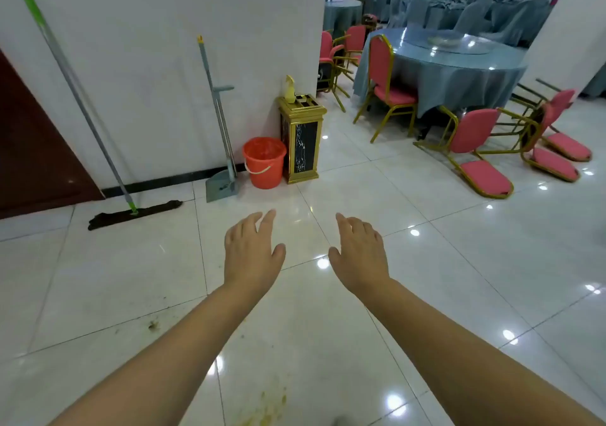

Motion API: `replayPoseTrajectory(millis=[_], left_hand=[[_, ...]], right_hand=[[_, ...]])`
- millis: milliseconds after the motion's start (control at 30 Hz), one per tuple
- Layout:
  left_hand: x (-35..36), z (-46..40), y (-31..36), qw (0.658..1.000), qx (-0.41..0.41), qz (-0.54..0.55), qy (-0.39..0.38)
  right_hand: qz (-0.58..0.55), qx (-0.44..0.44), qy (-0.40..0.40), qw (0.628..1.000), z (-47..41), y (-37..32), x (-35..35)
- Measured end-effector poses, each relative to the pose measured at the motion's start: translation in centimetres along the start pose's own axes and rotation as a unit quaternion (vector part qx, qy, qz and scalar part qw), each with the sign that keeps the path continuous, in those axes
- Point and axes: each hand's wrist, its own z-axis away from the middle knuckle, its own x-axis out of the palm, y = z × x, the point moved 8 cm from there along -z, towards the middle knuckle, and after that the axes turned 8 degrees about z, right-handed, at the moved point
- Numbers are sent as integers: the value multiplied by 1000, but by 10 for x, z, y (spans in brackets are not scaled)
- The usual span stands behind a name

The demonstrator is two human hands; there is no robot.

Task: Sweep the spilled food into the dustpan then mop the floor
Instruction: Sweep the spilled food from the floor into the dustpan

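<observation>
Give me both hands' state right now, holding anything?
Left hand: open, fingers relaxed, holding nothing, raised over the floor.
Right hand: open, fingers relaxed, holding nothing, raised over the floor.

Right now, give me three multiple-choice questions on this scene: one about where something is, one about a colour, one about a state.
1. Where is the bucket?
A. between the dustpan and the gold bin
B. under the round table
C. beside the mop head

2. What colour is the bucket?
A. blue
B. orange-red
C. white

3. What are the left hand and right hand doing?
A. gripping the mop
B. holding the dustpan
C. both open, holding nothing

Answers: 1 A, it stands against the wall between those two. 2 B, its wall and rim are orange-red. 3 C, fingers are spread over the floor and the tools lean untouched on the wall.
</observation>
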Motion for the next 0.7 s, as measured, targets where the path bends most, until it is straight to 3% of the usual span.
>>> replayPoseTrajectory(millis=[333, 700], left_hand=[[94, -99, 61, 992, -98, 74, -13], [125, -222, 26, 984, -162, 68, 1]], right_hand=[[5, -28, -35, 999, -118, 118, 31], [-7, -86, -62, 994, -263, 106, 62]])
